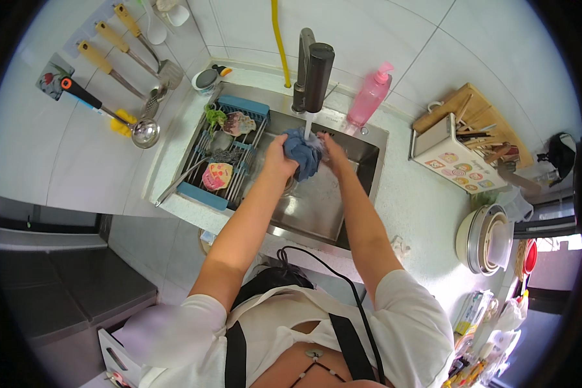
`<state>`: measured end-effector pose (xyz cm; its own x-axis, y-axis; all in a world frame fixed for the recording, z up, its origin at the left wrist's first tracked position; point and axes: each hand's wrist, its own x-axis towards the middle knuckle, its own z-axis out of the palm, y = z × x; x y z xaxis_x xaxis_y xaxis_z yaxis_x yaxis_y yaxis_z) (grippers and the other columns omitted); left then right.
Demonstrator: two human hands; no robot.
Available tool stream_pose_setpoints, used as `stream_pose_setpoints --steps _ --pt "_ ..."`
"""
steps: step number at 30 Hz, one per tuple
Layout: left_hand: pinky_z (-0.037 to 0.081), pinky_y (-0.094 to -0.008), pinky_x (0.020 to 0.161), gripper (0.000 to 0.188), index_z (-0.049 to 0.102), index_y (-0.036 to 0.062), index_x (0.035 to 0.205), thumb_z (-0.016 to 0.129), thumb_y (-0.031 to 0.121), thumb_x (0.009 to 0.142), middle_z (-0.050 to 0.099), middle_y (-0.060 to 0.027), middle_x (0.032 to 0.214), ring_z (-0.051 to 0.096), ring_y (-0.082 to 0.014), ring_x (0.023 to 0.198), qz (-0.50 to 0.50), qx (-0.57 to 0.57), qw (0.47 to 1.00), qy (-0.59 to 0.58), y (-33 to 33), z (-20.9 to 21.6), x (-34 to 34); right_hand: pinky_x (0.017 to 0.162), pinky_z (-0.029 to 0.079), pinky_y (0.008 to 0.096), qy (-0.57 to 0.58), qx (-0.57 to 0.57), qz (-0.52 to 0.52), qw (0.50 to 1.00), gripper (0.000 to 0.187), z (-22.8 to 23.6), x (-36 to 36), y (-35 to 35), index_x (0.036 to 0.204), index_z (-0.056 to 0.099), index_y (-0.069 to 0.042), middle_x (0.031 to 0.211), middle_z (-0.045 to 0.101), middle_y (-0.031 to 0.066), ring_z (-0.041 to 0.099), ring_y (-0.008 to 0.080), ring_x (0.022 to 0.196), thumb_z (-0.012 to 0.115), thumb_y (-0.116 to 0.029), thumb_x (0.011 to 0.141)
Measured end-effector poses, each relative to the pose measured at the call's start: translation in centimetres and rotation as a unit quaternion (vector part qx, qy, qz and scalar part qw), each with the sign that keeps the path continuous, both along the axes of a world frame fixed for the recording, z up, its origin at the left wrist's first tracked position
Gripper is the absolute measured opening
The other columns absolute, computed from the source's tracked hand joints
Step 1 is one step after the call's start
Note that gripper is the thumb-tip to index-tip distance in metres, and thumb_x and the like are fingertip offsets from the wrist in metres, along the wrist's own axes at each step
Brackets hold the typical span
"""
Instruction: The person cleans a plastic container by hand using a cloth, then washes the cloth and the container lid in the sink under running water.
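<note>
A bunched blue cloth is held up over the steel sink, right below the dark faucet. Water runs from the spout onto the cloth. My left hand grips the cloth's left side, its fingers partly hidden behind the folds. On the other side my right hand closes on the cloth's right edge. Beside my left forearm, a blue drying rack spans the sink's left part. It carries colourful sponges, a dark scouring pad and some greens.
A pink pump bottle stands behind the sink at the right. Farther right are a utensil holder and stacked bowls. Ladles and spatulas hang on the left wall. A yellow hose runs down the back wall.
</note>
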<state>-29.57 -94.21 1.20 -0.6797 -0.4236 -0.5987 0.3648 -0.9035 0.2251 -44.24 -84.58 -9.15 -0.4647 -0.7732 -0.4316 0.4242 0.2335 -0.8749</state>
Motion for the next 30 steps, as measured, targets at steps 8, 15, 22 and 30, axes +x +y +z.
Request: stream_pose_setpoints --steps 8,15,22,30 --pt "0.041 -0.0445 0.086 0.025 0.052 0.0014 0.098 0.039 0.02 0.087 0.056 -0.0133 0.1 0.054 -0.0292 0.094 -0.015 -0.068 0.998 -0.009 -1.6 -4.0 -0.9 0.078 0.041 0.0343 -0.099 -0.047 -0.125 0.986 0.043 3.7 4.5 0.6 0.118 0.046 -0.014 0.108 0.054 0.0025 0.051 0.0153 0.096 0.055 -0.037 0.082" --pt "0.043 -0.0435 0.084 0.036 0.051 0.0113 0.106 0.042 0.04 0.086 0.054 -0.0107 0.109 0.053 -0.0264 0.099 -0.184 -0.01 0.983 0.004 -1.3 -2.9 -0.4 0.065 0.041 0.0212 0.081 -0.07 -0.251 0.962 0.027 7.6 4.7 -1.7 0.104 0.054 -0.005 0.083 0.058 -0.0006 0.052 0.0081 0.073 0.055 -0.025 0.085" --pt "0.044 -0.0439 0.081 0.044 0.054 0.0082 0.101 0.04 0.047 0.085 0.059 -0.007 0.098 0.056 -0.0231 0.09 -0.239 -0.028 0.971 -0.006 -1.5 -4.3 -2.4 0.075 0.041 0.0281 0.208 -0.102 -0.302 0.925 0.029 10.4 7.8 -1.4 0.103 0.053 -0.005 0.093 0.055 0.0063 0.052 0.0171 0.086 0.056 -0.025 0.082" --pt "0.049 -0.0388 0.07 0.03 0.055 0.0103 0.095 0.041 0.034 0.083 0.059 -0.0067 0.088 0.058 -0.023 0.078 -0.293 -0.005 0.955 0.052 -2.5 -5.8 -5.4 0.077 0.042 0.0365 0.529 0.044 -0.3 0.792 0.03 9.7 10.5 -3.0 0.103 0.053 -0.005 0.102 0.051 0.0166 0.051 0.0325 0.093 0.059 -0.021 0.077"
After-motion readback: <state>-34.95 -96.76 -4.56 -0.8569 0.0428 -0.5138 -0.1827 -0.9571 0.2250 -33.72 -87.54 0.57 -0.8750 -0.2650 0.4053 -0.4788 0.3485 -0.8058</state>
